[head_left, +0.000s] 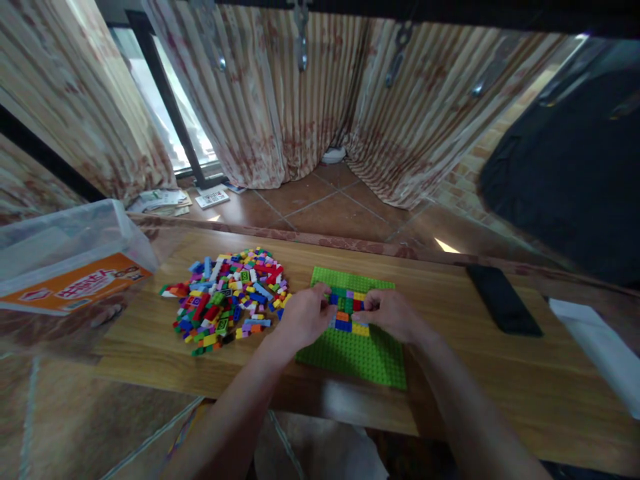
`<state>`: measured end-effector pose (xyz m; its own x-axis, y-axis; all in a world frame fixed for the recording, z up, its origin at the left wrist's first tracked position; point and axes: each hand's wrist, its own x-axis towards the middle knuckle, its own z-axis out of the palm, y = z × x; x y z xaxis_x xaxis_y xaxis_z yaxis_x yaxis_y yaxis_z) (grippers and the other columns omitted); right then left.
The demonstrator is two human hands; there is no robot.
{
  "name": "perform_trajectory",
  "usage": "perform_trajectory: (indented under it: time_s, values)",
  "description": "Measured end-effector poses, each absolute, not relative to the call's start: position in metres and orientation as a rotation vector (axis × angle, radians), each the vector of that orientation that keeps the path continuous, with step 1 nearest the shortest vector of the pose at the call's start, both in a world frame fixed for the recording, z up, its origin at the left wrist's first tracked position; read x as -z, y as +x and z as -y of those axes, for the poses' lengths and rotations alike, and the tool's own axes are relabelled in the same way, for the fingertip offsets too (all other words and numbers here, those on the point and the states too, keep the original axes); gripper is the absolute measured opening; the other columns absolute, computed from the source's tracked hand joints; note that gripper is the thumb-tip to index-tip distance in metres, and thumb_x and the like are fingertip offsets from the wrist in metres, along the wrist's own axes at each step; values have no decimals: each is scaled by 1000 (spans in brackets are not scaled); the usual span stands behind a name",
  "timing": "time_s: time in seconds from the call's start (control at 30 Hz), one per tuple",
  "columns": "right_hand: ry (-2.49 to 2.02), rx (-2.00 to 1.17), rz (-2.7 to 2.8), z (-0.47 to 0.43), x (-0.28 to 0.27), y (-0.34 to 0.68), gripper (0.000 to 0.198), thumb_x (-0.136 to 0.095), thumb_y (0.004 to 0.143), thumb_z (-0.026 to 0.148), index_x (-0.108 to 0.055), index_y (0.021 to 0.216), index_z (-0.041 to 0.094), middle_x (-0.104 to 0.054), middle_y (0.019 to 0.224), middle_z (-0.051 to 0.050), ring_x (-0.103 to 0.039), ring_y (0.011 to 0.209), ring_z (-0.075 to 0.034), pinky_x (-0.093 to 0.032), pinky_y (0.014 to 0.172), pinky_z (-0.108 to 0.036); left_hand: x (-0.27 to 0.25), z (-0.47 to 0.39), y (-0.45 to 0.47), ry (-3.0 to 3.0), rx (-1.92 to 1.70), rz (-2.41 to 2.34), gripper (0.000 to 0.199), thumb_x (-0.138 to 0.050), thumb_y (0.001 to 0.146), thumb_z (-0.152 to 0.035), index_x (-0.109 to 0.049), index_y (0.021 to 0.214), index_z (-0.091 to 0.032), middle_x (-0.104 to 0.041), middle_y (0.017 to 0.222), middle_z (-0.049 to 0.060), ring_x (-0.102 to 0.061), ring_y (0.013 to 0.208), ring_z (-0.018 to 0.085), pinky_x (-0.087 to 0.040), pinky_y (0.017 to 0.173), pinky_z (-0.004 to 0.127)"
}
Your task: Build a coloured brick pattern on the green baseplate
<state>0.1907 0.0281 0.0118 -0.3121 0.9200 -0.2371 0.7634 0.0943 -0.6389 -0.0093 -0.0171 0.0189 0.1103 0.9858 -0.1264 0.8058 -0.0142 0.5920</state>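
Note:
On the wooden bench lies a green baseplate with a patch of toy building bricks in blue, green, orange, red and yellow pressed onto its middle. My left hand is at the patch's left edge, its thumb and fingers curled together against the bricks. From the other side, my right hand reaches the right edge with fingertips pinched near red and yellow bricks. Whatever either hand grips is too small or covered to make out. Left of the plate spreads a pile of loose bricks in many colours.
A clear plastic bin with an orange label stands at the bench's left end. To the right lie a black phone and a white paper. Striped curtains hang beyond the bench, above a tiled floor.

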Motion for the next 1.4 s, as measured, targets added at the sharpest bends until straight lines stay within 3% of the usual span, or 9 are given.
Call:
perform_trajectory:
  time_s: [0.23,0.43,0.63,0.87,1.03,1.17,1.4]
  values:
    - [-1610,-1001,2153,-28,-6,192,26,-73,64,38,-57,55,20,-52,50,5,-45,49,-10,-29,47,-24,-20,21,-7,1854,-435,-1767,28,-54,86,-26,-61,112,-18,-74,90,5,-69,80,20,-50,71,29]
    - [-1636,-1016,2109,-20,-1,197,26,-68,70,45,-60,62,21,-59,55,3,-51,51,-13,-34,49,-26,-17,28,7,1840,-408,-1929,27,-50,88,-29,-59,111,-18,-73,89,9,-70,84,23,-51,74,32]
    - [-1603,-926,2139,-33,-1,207,31,-62,76,52,-67,66,24,-66,60,0,-59,55,-18,-41,53,-30,-20,38,25,1716,-441,-1910,43,-47,88,-28,-50,128,-13,-73,93,15,-70,85,28,-53,75,38]
    - [-1706,-749,1999,-49,9,214,32,-60,77,52,-71,84,23,-75,80,-5,-70,73,-26,-51,66,-37,-15,67,53,1657,-657,-1461,71,-49,83,-27,-25,147,-10,-70,100,15,-68,82,27,-54,75,38]
    - [-1581,-684,2107,-41,5,192,27,-55,82,46,-71,84,24,-74,80,-4,-68,72,-23,-50,70,-36,-4,92,77,1588,-576,-1340,62,-56,76,-28,-41,135,-14,-65,111,16,-64,96,30,-53,82,43]
    - [-1480,-765,2161,-35,0,171,22,-56,82,41,-70,81,24,-73,77,-2,-67,69,-21,-49,70,-33,3,98,88,1663,-479,-1353,40,-56,79,-29,-56,117,-15,-61,117,18,-59,105,34,-52,88,46]
    - [-1370,-828,2169,-33,5,146,19,-54,84,35,-68,80,24,-71,80,-2,-64,76,-19,-47,74,-33,7,90,86,1895,-436,-1180,37,-55,79,-28,-65,107,-7,-66,104,19,-65,86,30,-58,74,41]
